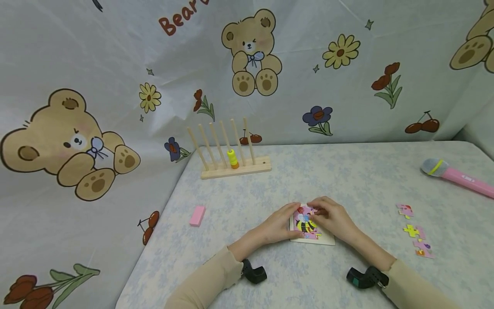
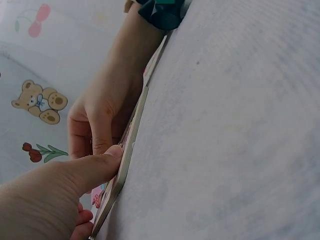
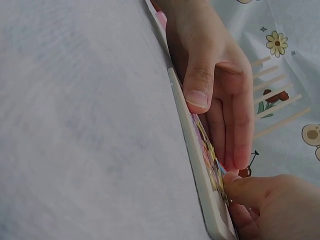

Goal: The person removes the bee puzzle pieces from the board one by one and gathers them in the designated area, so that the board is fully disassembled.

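A jigsaw puzzle board (image 1: 326,239) with a pale frame lies on the table, its pink picture showing a yellow-and-black bee. My left hand (image 1: 275,226) holds the board's left side, the thumb at the near edge and the fingers along the far side; the right wrist view shows this left hand (image 3: 212,70) too. Over the board's right part, my right hand (image 1: 335,219) pinches a puzzle piece, mostly hidden by the fingers. In the left wrist view, the right hand (image 2: 107,107) bends its thumb down at the board's surface.
Several loose puzzle pieces (image 1: 412,231) lie to the right. Beyond them is a pink microphone (image 1: 459,176). A wooden peg rack (image 1: 247,169) with yellow and orange beads (image 1: 233,159) stands at the back. A pink block (image 1: 197,216) lies on the left.
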`<state>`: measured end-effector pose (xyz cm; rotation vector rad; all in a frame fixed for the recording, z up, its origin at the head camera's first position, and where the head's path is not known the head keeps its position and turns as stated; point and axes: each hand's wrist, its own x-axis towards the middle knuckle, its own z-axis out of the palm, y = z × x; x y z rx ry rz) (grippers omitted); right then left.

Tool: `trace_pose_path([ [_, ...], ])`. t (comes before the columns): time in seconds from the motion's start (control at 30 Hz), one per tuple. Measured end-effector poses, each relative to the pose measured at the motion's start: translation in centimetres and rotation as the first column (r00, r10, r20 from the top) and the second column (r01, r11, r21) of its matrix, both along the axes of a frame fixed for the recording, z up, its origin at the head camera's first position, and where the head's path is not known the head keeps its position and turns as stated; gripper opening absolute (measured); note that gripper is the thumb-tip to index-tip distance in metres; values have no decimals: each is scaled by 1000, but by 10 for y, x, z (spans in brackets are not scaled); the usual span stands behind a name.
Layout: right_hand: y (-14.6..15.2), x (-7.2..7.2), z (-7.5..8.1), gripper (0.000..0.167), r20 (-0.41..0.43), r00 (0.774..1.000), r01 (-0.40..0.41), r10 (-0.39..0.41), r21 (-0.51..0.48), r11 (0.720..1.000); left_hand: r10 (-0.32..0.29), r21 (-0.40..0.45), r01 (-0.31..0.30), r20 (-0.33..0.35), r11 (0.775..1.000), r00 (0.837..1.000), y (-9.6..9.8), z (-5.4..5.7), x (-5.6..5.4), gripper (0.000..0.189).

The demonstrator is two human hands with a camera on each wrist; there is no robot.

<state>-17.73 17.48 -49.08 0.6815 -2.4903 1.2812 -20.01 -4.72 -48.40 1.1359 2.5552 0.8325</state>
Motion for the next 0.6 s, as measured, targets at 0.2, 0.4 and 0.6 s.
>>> trace_pose_path([
  [0.2,0,-1,0,31,-83,997,6,-3,38,999,-1,8,1,8,1000,1000,0,0,0,86],
  [0.4,0,-1,-2,31,-126,992,18,-12,48,999,-4,5,4,3,1000,1000,0,1,0,86],
  [0.6,0,1,3,30,-40,998,45,-45,3,999,1,4,-1,9,1000,1000,0,2,1,86],
])
